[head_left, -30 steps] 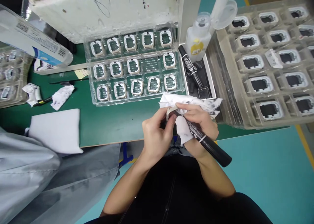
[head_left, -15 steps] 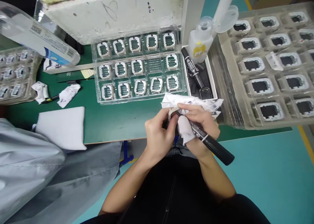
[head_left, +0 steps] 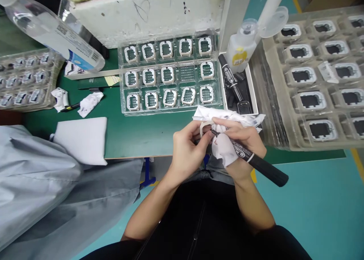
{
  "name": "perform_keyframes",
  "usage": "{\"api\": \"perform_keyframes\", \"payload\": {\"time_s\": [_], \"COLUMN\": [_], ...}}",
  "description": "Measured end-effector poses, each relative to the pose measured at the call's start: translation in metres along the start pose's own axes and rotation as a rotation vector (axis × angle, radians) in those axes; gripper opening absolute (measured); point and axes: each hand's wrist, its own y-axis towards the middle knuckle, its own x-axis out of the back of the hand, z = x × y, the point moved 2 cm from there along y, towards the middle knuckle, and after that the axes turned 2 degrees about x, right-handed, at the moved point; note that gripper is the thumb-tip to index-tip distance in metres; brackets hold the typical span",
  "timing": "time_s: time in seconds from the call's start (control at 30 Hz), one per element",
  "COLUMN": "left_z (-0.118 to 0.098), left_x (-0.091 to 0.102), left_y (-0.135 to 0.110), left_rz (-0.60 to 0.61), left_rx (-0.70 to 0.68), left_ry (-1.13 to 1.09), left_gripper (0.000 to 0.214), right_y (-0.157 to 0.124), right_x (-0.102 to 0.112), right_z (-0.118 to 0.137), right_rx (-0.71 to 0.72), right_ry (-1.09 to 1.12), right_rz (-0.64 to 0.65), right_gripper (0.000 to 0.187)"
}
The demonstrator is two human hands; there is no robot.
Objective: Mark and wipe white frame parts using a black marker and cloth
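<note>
My left hand point(head_left: 187, 150) pinches a small light-coloured watch-case frame point(head_left: 203, 126) between thumb and fingers; part of it is hidden behind them. A black marker pen point(head_left: 257, 163) lies in my right hand point(head_left: 246, 142), its tip pointing left at the frame, close to my left thumb. White cloth point(head_left: 224, 149) is wrapped about a finger of the right hand. Beyond my hands a crumpled white cloth point(head_left: 233, 115) lies on the bench edge. Behind it, a clear plastic tray point(head_left: 170, 111) holds rows of similar frames, with one pocket bare.
A white box point(head_left: 254, 89) holds another marker point(head_left: 231, 78). A squeeze bottle point(head_left: 241, 47) stands behind it. Stacked trays of frames point(head_left: 287, 134) rise at right. At left are a large clear bottle point(head_left: 62, 40), a white pad point(head_left: 81, 140) and a person's grey sleeve point(head_left: 34, 161).
The view has shifted, so the bench things sit farther right. The marker still points at the frame, and its tip shows more clearly. Both hands keep their holds.
</note>
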Motion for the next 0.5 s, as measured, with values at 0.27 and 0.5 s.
{"api": "perform_keyframes", "payload": {"time_s": [0.27, 0.5], "left_z": [-0.0067, -0.0053], "left_x": [0.0054, 0.0069], "left_y": [0.0057, 0.0011], "left_rz": [0.062, 0.015], "left_rx": [0.16, 0.16], "left_ry": [-0.254, -0.243], "left_gripper": [0.017, 0.019], "right_y": [0.0026, 0.0057], "right_x": [-0.0013, -0.0024], "right_z": [0.0031, 0.0087], "right_rx": [0.049, 0.067], "right_ry": [0.074, 0.052], "right_rz": [-0.074, -0.189], "right_gripper": [0.014, 0.013]}}
